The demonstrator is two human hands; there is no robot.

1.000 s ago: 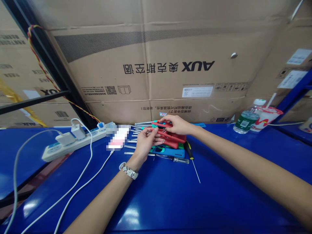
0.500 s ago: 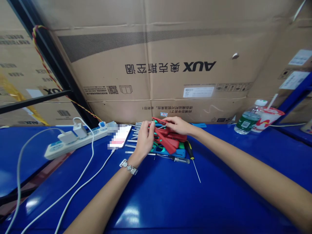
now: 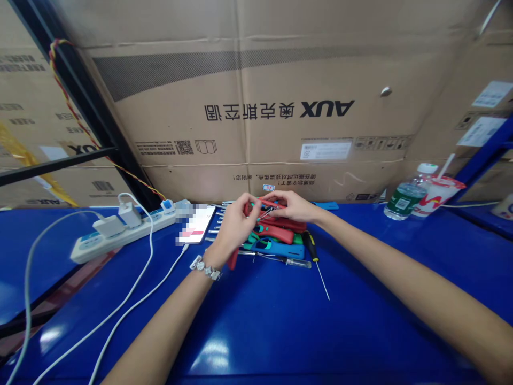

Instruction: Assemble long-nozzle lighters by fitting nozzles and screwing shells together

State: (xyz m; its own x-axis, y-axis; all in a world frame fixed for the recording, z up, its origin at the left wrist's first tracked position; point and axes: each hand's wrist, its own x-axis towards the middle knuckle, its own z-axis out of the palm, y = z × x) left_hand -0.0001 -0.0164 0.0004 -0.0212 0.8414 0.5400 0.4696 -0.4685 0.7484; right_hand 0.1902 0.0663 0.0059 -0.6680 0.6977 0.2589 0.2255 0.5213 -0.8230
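My left hand [image 3: 238, 222] is closed around a red long-necked lighter [image 3: 232, 260], whose handle end sticks out below the palm. My right hand [image 3: 294, 207] pinches a red casing piece [image 3: 272, 203] close to the left fingertips. Thin wire-like strands show between the two hands. Beneath them lie several more long-necked lighters, among them a red one [image 3: 278, 233] and a blue one [image 3: 286, 250], with metal necks pointing left. My fingers hide part of the pile. A black-and-yellow screwdriver [image 3: 310, 248] and a clear-handled screwdriver [image 3: 298, 263] lie at its near right side.
A phone [image 3: 198, 224] on a charging cable lies left of the pile, beside a white power strip [image 3: 132, 231] with plugs. A water bottle [image 3: 406, 198] and a paper cup [image 3: 443, 195] with a straw stand right on the blue table [image 3: 256, 331]. Cardboard boxes [image 3: 276, 64] rise behind.
The red lighter in my left hand has turned, its handle end swinging from the right of the hand to below it. Both hands stay close together over the pile.
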